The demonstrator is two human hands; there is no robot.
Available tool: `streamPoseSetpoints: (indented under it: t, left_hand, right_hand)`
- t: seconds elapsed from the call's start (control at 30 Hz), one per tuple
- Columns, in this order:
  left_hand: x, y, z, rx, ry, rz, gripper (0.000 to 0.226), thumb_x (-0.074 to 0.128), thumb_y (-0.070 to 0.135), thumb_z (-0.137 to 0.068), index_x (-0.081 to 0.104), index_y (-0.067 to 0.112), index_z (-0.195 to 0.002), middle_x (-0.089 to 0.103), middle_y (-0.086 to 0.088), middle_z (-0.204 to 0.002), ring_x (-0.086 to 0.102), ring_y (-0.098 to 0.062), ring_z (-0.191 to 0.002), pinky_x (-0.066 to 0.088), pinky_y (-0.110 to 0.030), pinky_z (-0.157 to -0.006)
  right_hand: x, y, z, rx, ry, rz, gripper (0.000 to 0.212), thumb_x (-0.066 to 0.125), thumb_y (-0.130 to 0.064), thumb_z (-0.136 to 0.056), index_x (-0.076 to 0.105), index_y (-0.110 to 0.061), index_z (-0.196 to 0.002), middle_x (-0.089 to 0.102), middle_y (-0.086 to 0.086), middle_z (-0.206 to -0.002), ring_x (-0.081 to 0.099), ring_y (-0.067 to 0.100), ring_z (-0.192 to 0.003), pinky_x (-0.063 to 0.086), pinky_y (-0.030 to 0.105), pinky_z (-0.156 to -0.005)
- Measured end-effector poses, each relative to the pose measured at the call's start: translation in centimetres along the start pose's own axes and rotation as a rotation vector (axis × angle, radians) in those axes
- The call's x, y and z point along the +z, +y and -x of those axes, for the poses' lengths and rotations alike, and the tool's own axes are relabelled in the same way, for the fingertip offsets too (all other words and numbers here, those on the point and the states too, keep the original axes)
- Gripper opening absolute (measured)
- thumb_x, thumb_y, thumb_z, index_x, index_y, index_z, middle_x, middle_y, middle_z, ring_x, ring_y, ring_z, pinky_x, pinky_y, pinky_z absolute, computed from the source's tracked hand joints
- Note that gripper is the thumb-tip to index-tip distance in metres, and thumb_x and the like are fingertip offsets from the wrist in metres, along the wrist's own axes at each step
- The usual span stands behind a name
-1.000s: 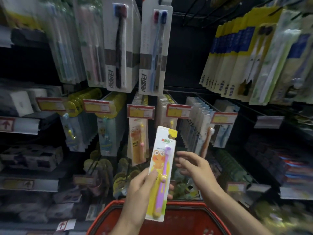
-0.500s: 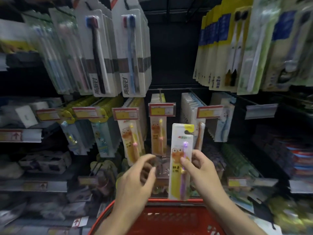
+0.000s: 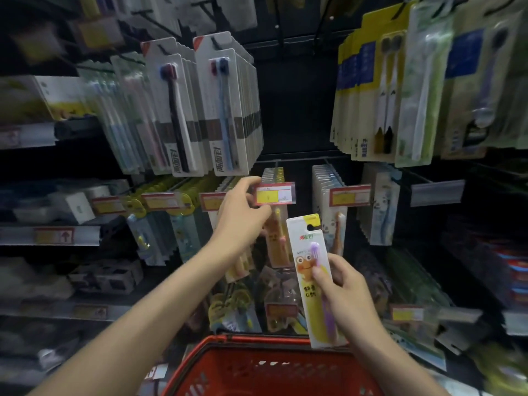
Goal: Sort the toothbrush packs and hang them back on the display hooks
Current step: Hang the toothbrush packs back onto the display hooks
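My right hand grips a children's toothbrush pack, white and yellow with an orange cartoon face and a purple brush, held upright above the basket. My left hand reaches up to the middle display hook and pinches its red and yellow price tag. Behind that tag hangs a row of similar orange cartoon packs. The hang hole at the top of the held pack sits just below and to the right of the tag.
A red shopping basket sits low in front of me. Rows of adult toothbrush packs hang above on the left, and yellow and blue packs on the right. More tagged hooks flank the middle one.
The pack has passed from my left hand to my right hand. My left hand has risen to the price tag on the middle hook. The view has tilted down.
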State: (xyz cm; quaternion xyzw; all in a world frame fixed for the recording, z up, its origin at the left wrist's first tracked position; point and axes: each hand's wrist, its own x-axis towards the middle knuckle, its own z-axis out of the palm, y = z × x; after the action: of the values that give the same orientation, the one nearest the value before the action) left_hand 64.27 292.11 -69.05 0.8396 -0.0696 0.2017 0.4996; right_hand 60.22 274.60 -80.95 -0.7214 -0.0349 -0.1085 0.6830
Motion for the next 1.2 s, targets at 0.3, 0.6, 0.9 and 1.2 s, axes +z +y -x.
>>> streamPoseSetpoints:
  t: [0.3,0.6,0.9,1.2]
  left_hand:
    - [-1.6,0.8,-3.0,0.181,0.131,-0.343,0.017,0.062,0.030,-0.101,0.074,0.028,-0.113,0.071,0.009,-0.089,0.072,-0.018,-0.081,0.062,-0.040,-0.077]
    - [-1.8,1.2,-4.5,0.238,0.181,-0.608,0.022,0.058,0.044,-0.102,0.070,0.034,-0.117,0.074,0.010,-0.091,0.070,-0.019,-0.087,0.057,-0.038,-0.077]
    - [-2.1,0.7,-4.7,0.245,0.149,-0.578,0.018,0.059,0.043,-0.102,0.072,0.035,-0.111,0.072,0.011,-0.070,0.064,-0.009,-0.060,0.064,-0.042,-0.073]
    - [-2.2,0.5,-4.6,0.246,0.151,-0.589,0.018,0.057,0.044,-0.102,0.070,0.035,-0.112,0.072,0.010,-0.067,0.066,-0.009,-0.062,0.063,-0.042,-0.074]
  right_hand:
    - [1.5,-0.5,-1.1,-0.035,0.006,-0.025,0.007,0.067,-0.017,-0.101,0.063,-0.022,-0.104,0.081,-0.003,-0.086,0.077,0.014,-0.077,0.062,0.041,-0.074]
    - [4.6,-0.8,-5.6,-0.167,-0.048,0.058,0.012,0.069,-0.024,-0.099,0.065,-0.034,-0.104,0.076,-0.006,-0.098,0.071,0.005,-0.090,0.057,0.028,-0.076]
    - [6.3,0.5,-7.8,-0.115,0.068,-0.017,0.019,0.067,-0.025,-0.100,0.060,-0.030,-0.117,0.073,-0.008,-0.105,0.070,0.007,-0.096,0.056,0.028,-0.080]
    - [6.8,0.8,-8.8,0.010,0.106,-0.092,0.017,0.067,-0.022,-0.101,0.062,-0.022,-0.117,0.078,0.003,-0.095,0.076,0.019,-0.084,0.060,0.040,-0.077]
